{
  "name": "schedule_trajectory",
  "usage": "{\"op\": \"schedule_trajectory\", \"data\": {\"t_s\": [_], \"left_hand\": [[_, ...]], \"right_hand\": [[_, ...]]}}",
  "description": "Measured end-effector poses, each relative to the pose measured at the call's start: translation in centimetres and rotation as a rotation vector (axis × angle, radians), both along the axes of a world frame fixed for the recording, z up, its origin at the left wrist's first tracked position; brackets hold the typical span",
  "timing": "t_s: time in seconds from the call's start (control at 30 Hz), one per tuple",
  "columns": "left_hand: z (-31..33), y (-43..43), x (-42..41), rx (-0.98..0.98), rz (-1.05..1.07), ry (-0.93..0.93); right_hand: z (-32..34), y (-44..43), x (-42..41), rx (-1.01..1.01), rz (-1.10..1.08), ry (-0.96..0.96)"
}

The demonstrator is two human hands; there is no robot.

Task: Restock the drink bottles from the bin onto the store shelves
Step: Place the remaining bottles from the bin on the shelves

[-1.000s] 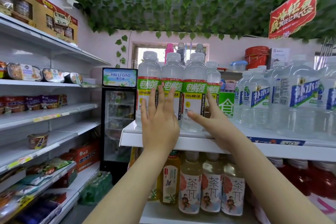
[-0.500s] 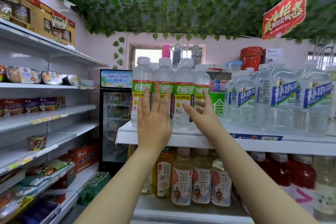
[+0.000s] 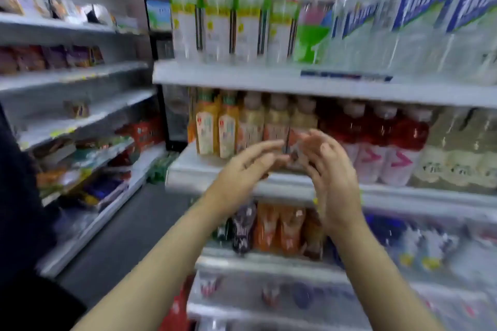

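Both hands empty, fingers loose.
Your left hand (image 3: 243, 169) and right hand (image 3: 332, 172) hover by the shelved tea bottles (image 3: 251, 126); bin unseen. Heavy blur: a hasty swing could topple them.

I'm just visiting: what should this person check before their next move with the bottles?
1. Left hand free: ok, fingers straight, holding nothing.
2. Right hand free: ok, relaxed and empty.
3. Clear green-labelled plastic bottles upright on white top shelf: ok.
4. Supply bin in sight: not ok, out of view.
5. Room among pale tea bottles on the shelf below: cannot tell, too blurred.
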State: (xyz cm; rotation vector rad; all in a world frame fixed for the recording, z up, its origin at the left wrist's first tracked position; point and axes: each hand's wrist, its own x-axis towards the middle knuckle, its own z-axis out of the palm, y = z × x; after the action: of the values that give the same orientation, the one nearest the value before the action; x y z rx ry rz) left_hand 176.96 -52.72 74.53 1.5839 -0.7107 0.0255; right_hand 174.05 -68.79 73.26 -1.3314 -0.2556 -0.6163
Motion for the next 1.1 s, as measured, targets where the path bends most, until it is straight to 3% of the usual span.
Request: {"op": "schedule_trajectory", "data": {"t_s": [0.17, 0.33, 0.67, 0.83, 0.97, 1.1], "left_hand": [[-17.1, -1.9, -6.6, 0.153, 0.07, 0.47], [-28.7, -2.7, -12.4, 0.144, 0.188, 0.85], [-50.3, -1.1, -19.1, 0.243, 0.369, 1.331], [-63.6, -0.9, -19.5, 0.25, 0.471, 1.44], [-75.4, -1.6, -18.5, 0.256, 0.472, 1.463], [-85.2, -2.8, -15.8, 0.381, 0.464, 1.395]], "right_hand": [[-17.8, -1.2, -6.4, 0.102, -0.002, 0.498], [-30.1, -4.0, -11.9, 0.158, -0.011, 0.842], [-51.1, -4.9, -19.4, 0.224, -0.062, 1.458], [-64.1, -4.2, -18.8, 0.259, -0.016, 1.63], [-73.9, -3.2, -17.3, 0.228, 0.043, 1.634], [-82.8, -3.5, -15.4, 0.197, 0.082, 1.622]]}}
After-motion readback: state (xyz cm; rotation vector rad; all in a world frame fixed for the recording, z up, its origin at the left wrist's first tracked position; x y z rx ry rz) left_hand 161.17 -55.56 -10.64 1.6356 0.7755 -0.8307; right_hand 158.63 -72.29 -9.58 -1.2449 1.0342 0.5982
